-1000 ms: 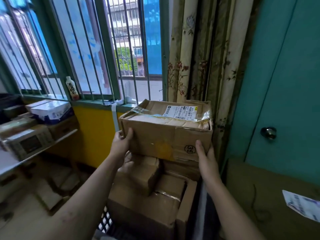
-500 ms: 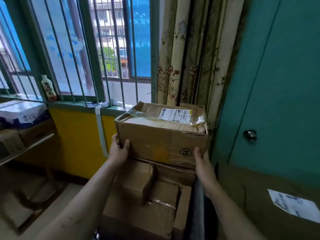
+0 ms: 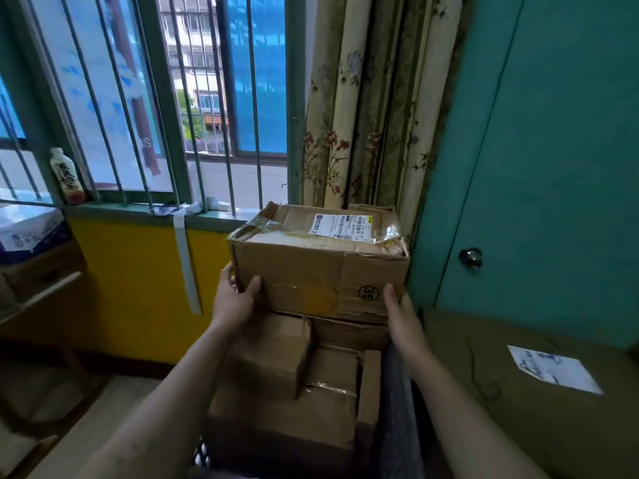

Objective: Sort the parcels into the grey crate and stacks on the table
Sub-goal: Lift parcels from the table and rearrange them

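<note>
- While both hands clasp it, the brown cardboard parcel [image 3: 321,267], with a white shipping label on top and a circled "35" on its near face, sits atop a stack of plain brown cardboard boxes [image 3: 276,375].
- Its underside meets the box below; whether its full weight rests there cannot be told.
- The left hand [image 3: 235,299] holds the parcel's near left corner, with the thumb on the near face and the fingers wrapped round the left side.
- The right hand [image 3: 401,316] holds the near right lower corner. Its thumb points up the near face, and its fingers go round the right side, mostly hidden.
- Loose clear tape curls up off the parcel's top flaps.
- A dark grey edge [image 3: 394,409] runs along the right of the stack; what it belongs to is unclear.
- To the right lies a large olive-brown carton [image 3: 518,426] with a white paper slip [image 3: 553,373] on top.
- Behind it stands a teal door [image 3: 536,150] with a round metal knob [image 3: 470,258].
- Just behind the parcel hangs a cream floral curtain [image 3: 363,115].
- On the far left, a small labelled bottle [image 3: 67,176] stands upright on the green window sill [image 3: 131,210], behind the bars.
- A white strip [image 3: 186,264] hangs from the sill down the yellow wall [image 3: 138,288].
</note>
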Demonstrator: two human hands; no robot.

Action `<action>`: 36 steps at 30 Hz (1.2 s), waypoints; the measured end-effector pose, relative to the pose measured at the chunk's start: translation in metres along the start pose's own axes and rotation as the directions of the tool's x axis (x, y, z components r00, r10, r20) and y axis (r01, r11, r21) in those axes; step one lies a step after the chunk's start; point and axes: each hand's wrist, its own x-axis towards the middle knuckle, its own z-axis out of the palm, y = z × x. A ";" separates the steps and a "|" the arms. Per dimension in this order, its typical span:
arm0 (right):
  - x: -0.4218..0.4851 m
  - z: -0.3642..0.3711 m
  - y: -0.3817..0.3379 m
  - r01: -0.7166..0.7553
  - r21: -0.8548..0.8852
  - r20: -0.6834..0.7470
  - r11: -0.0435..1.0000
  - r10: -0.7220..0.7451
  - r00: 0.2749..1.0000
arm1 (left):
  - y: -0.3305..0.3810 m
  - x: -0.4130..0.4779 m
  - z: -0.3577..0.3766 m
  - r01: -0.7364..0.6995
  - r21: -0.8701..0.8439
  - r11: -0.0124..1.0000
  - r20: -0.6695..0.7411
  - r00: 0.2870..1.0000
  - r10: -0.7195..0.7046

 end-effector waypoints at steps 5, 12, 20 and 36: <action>-0.035 -0.002 0.000 0.090 0.039 -0.063 0.995 -0.087 0.994 | 0.004 -0.031 -0.002 -0.044 0.070 0.997 -0.118 0.992 0.052; -0.088 -0.007 0.008 0.163 -0.002 -0.105 0.987 -0.162 0.981 | -0.004 -0.100 0.008 -0.213 0.133 0.968 -0.024 0.976 0.218; -0.147 -0.042 0.034 0.147 -0.072 -0.186 0.987 -0.158 0.970 | -0.017 -0.180 0.042 -0.287 -0.025 0.958 0.342 0.898 0.278; -0.201 -0.180 0.073 0.037 -0.174 -0.358 0.984 -0.098 0.929 | -0.028 -0.296 0.153 -0.272 -0.001 0.962 0.625 0.751 0.213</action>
